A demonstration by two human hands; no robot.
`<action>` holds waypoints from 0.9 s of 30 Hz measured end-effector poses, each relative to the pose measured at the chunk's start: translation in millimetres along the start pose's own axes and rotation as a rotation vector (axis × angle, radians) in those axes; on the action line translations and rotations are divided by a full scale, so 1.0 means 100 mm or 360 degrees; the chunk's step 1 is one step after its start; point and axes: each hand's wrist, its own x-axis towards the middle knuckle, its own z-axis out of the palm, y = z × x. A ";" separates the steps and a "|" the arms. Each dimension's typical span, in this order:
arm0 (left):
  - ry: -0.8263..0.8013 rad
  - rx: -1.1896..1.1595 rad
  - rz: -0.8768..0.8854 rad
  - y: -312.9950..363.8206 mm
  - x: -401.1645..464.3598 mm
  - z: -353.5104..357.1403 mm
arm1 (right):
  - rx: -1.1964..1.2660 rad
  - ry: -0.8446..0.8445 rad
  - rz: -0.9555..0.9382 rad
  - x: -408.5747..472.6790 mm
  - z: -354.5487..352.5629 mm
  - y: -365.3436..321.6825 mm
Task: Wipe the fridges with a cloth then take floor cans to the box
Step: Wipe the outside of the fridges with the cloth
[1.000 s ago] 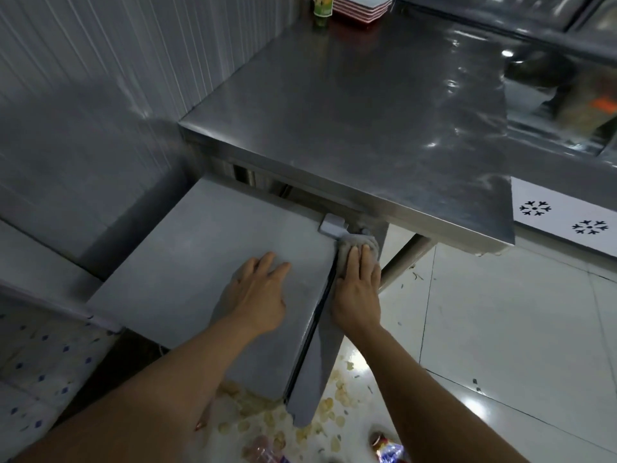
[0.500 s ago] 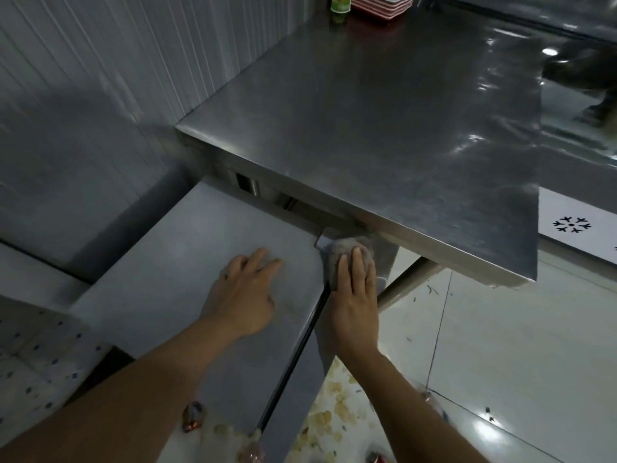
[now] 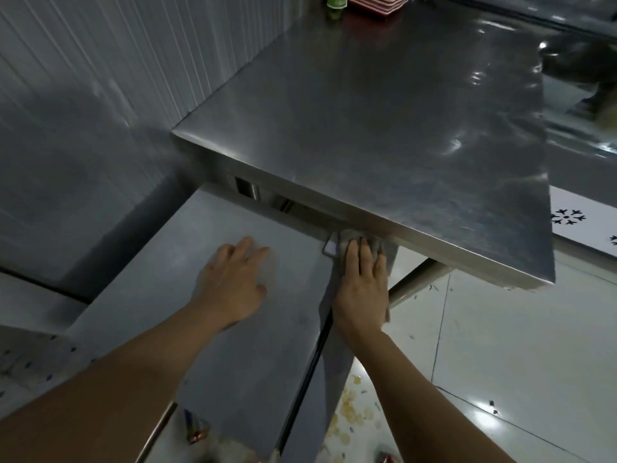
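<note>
Head view shows me both hands down on a low grey fridge [image 3: 140, 305] that sits partly under a stainless steel worktop [image 3: 384, 128]. My left hand [image 3: 233, 289] lies flat on the fridge top, fingers relaxed and spread, holding nothing. My right hand [image 3: 362, 289] presses a grey cloth [image 3: 379, 243] with straight fingers against the fridge's right edge, just beside a small pale hinge block [image 3: 329, 248] and right under the worktop's front lip. On the white tiled floor [image 3: 500, 362] I can see one crushed can [image 3: 197, 432] near the bottom edge, beside my left forearm, and yellowish food scraps [image 3: 350, 412] scattered by the fridge's side. At the worktop's far end stand a green-labelled bottle [image 3: 335, 3] and stacked red-and-white plates [image 3: 377, 1].
</note>
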 end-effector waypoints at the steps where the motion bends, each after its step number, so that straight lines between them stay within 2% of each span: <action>1: -0.0003 -0.0004 0.0024 -0.03 0.01 0.00 | -0.0013 0.0023 0.0020 0.04 0.02 -0.08; 9: 0.0001 0.0073 0.0241 -0.24 0.06 -0.01 | -0.0075 -0.0126 -0.0221 0.36 0.19 -0.54; 11: 0.0000 0.0064 0.0208 -0.32 0.08 -0.04 | -0.0157 -0.0140 -0.0252 0.29 0.09 -0.34; 15: 0.0009 0.0034 0.0008 -0.52 0.17 -0.16 | -0.0153 -0.0056 -0.0070 0.05 -0.03 -0.08; 22: -0.0043 -0.0001 0.0006 -0.65 0.20 -0.20 | -0.0195 -0.0062 -0.0094 0.33 0.26 -0.59; 24: -0.0035 0.0006 0.0015 -0.64 0.19 -0.20 | -0.0208 -0.0142 -0.0105 0.38 0.27 -0.69; 27: -0.0054 0.0014 0.0036 -0.64 0.17 -0.24 | -0.0062 -0.0325 -0.0304 0.48 0.36 -1.05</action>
